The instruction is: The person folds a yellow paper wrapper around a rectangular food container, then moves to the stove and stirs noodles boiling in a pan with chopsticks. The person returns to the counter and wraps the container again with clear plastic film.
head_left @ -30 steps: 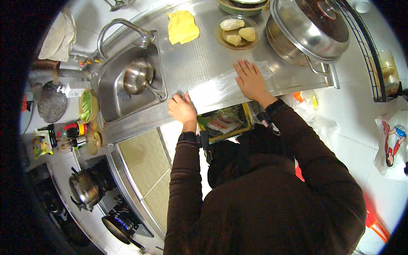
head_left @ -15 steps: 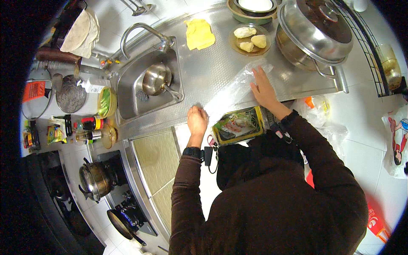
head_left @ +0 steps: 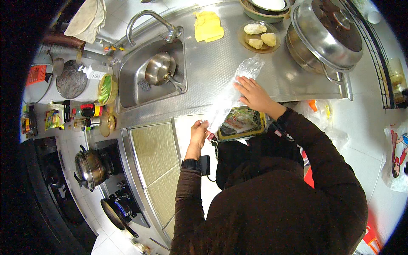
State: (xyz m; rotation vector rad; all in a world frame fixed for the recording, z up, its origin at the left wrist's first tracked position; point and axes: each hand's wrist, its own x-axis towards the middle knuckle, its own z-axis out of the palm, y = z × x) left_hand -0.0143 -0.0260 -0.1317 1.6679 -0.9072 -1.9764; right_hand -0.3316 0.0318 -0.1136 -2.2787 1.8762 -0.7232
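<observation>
Two hands on clear plastic bag (head_left: 231,95): since 0.5 s ago bag lies further stretched across steel desk (head_left: 204,63). L hand (head_left: 199,132) fingers pinch near end at desk edge; R hand (head_left: 254,94) fingers spread, pressing far part flat. Pot (head_left: 327,36) far right.

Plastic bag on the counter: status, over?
Left hand pinches the plastic bag at the counter edge. Right hand lies flat on it. Plate of dumplings and big steel pot close behind, apart from the bag.
</observation>
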